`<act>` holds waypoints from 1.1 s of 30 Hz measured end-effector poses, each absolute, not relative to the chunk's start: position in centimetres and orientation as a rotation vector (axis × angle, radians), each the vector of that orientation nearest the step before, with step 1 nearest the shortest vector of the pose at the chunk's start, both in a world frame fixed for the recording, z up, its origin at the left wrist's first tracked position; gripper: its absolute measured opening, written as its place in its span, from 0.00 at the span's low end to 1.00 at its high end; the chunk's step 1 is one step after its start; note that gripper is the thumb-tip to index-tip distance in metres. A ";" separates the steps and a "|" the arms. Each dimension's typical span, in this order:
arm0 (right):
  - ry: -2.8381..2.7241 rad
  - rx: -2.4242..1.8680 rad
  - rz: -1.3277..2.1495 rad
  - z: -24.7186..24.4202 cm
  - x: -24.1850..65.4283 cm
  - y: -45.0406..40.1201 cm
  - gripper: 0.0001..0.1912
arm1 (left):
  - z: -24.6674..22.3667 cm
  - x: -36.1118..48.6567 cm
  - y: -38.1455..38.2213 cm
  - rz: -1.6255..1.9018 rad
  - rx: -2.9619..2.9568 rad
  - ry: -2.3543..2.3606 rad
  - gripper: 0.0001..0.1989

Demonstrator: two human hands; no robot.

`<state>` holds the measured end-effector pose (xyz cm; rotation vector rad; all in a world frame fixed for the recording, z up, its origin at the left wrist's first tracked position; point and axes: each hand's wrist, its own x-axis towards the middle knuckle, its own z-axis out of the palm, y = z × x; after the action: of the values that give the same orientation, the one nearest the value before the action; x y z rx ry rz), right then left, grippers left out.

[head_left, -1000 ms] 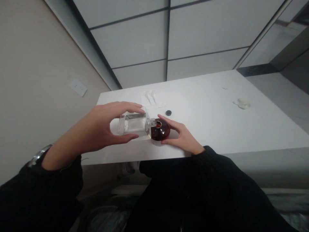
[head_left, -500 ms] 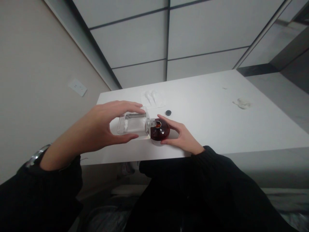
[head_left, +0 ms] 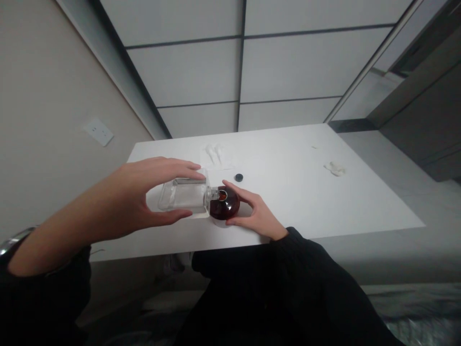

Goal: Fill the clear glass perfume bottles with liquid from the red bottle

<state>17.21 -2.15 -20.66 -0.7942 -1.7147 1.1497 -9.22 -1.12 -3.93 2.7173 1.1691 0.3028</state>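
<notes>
My left hand [head_left: 154, 192] grips a clear, square-sided bottle [head_left: 187, 196] between thumb and fingers. The bottle is tipped onto its side, with clear liquid inside, and its uncapped threaded neck points right. That neck meets the open mouth of a round, dark amber vessel [head_left: 225, 209]. My right hand [head_left: 254, 211] holds the amber vessel from the right, fingers at the far side and thumb at the near side. Whether liquid is flowing between them cannot be made out. A small black cap [head_left: 238, 178] lies on the table just beyond the amber vessel.
Two white, dropper-like pieces [head_left: 213, 154] lie on a clear sheet toward the back of the white table [head_left: 281, 192]. A crumpled whitish scrap [head_left: 335, 168] is on the right. Panelled doors [head_left: 201, 72] stand behind, and a wall socket [head_left: 99, 131] is at left.
The whole view has shifted, so the table and hands appear farther left and slightly lower. Both hands keep their grips, and the clear bottle's neck stays at the amber vessel's mouth.
</notes>
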 end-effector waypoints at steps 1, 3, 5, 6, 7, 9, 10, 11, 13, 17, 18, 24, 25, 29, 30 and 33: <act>-1.715 -0.800 1.154 -20.6 17.2 -2.2 0.49 | -3.9 -9.2 -1.1 0.300 2.714 1.172 0.23; -1.715 -0.816 1.164 -20.6 17.2 -2.2 0.49 | -3.8 -9.1 -1.2 0.284 2.707 1.177 0.23; -1.714 -0.815 1.163 -20.5 17.2 -2.3 0.48 | -3.5 -9.0 -1.2 0.270 2.709 1.175 0.23; -1.712 -0.808 1.160 -20.5 17.2 -2.3 0.48 | -3.4 -8.9 -1.3 0.260 2.709 1.179 0.23; -1.710 -0.803 1.159 -20.5 17.2 -2.3 0.48 | -3.3 -8.8 -1.3 0.242 2.706 1.187 0.23; -1.709 -0.802 1.162 -20.5 17.2 -2.3 0.48 | -3.1 -8.6 -1.4 0.218 2.699 1.202 0.24; -1.710 -0.807 1.167 -20.6 17.2 -2.3 0.48 | -3.0 -8.6 -1.4 0.212 2.693 1.209 0.24; -1.709 -0.814 1.171 -20.6 17.2 -2.3 0.48 | -3.0 -8.5 -1.5 0.208 2.688 1.214 0.24; -1.710 -0.822 1.176 -20.6 17.2 -2.3 0.48 | -2.9 -8.4 -1.5 0.209 2.688 1.212 0.24; -1.709 -0.807 1.171 -20.4 17.2 -2.3 0.47 | -2.8 -8.4 -1.5 0.197 2.699 1.215 0.24; -1.709 -0.804 1.172 -20.4 17.2 -2.3 0.47 | -2.8 -8.4 -1.5 0.195 2.702 1.219 0.24; -1.699 -0.811 1.188 -20.5 17.2 -2.4 0.48 | -2.9 -8.1 -1.3 0.174 2.696 1.245 0.25; -1.697 -0.809 1.188 -20.5 17.2 -2.4 0.48 | -2.9 -8.1 -1.3 0.171 2.693 1.251 0.25; -1.697 -0.805 1.184 -20.6 17.2 -2.4 0.47 | -2.8 -8.1 -1.4 0.173 2.678 1.268 0.25; -1.699 -0.805 1.182 -20.5 17.2 -2.4 0.47 | -2.8 -8.1 -1.4 0.178 2.679 1.263 0.25; -1.700 -0.808 1.174 -20.5 17.2 -2.4 0.47 | -2.7 -8.1 -1.4 0.184 2.684 1.244 0.25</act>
<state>17.15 -2.43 -20.49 -0.8079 -1.6995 1.1744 -8.09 -1.39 -2.71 2.6843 1.2440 0.1842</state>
